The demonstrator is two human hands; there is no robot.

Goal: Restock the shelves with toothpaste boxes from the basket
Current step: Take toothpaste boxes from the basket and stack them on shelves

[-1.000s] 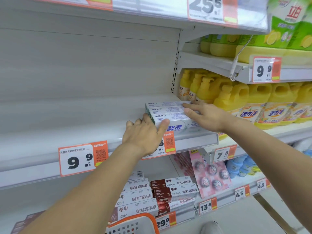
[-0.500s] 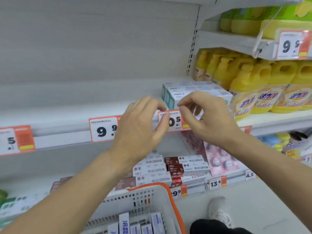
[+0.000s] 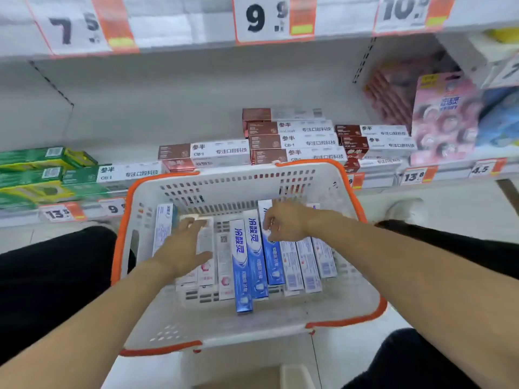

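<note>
Now | basket (image 3: 362,279): three blue boxes (image 3: 257,256) | left hand (image 3: 182,248) flat on white boxes (image 3: 206,256) | right hand (image 3: 283,223) grip unclear

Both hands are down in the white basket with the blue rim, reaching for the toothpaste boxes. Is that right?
Not quite: the head view shows the basket's rim is orange, not blue. The rest holds: the left hand and right hand are both down in the white basket, on the toothpaste boxes.
</note>
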